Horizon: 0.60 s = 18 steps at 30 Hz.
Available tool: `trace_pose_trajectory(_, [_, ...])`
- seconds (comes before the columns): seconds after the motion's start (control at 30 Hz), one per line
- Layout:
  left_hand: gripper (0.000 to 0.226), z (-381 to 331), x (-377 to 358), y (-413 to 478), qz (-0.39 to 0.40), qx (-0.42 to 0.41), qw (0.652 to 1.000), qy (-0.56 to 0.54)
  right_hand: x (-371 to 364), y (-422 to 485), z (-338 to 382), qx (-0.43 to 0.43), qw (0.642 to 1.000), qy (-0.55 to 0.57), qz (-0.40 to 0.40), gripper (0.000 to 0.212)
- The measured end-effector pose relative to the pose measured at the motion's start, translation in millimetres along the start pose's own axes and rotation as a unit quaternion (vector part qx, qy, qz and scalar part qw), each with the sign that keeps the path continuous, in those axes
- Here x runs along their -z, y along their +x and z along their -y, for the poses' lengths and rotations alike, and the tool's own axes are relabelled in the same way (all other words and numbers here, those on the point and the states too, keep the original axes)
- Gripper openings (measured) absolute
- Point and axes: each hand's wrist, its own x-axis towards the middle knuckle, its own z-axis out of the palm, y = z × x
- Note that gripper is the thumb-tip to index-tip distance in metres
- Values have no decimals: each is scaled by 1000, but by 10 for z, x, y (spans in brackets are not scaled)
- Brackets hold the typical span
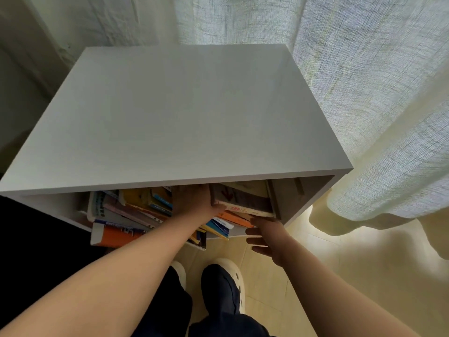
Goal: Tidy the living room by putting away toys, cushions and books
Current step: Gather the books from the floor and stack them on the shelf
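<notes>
white shelf (170, 117): books (136, 210) piled inside | left grip (194, 201) grasping book (245, 200) | right grip (267, 239) released beneath it

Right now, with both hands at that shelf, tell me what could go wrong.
1. The thick book lies on an uneven pile in the white shelf. The right hand only touches it from below with straight fingers, so it might slide out.
2. The orange book and the slanted blue and yellow books overhang the shelf's front edge. A nudge from the left hand could tip them out.
</notes>
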Motion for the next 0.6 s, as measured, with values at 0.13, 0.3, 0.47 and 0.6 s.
trace_pose_trajectory(0.13, [47, 38, 24, -66, -60, 6, 998, 31, -96, -43, 40, 13, 1000, -14, 9, 19])
trace_pose_trajectory(0.3, [57, 143, 120, -195, 18, -48, 999, -13, -140, -219, 58, 21, 999, -29, 3, 23])
trace_pose_trajectory(0.47, [45, 127, 396, -516, 53, -76, 988, -125, -176, -574, 176, 57, 997, -48, -8, 22])
trace_pose_trajectory(0.6, [36, 101, 765, -933, 30, -105, 986, -130, -209, -997, 350, 102, 994, -44, -17, 23])
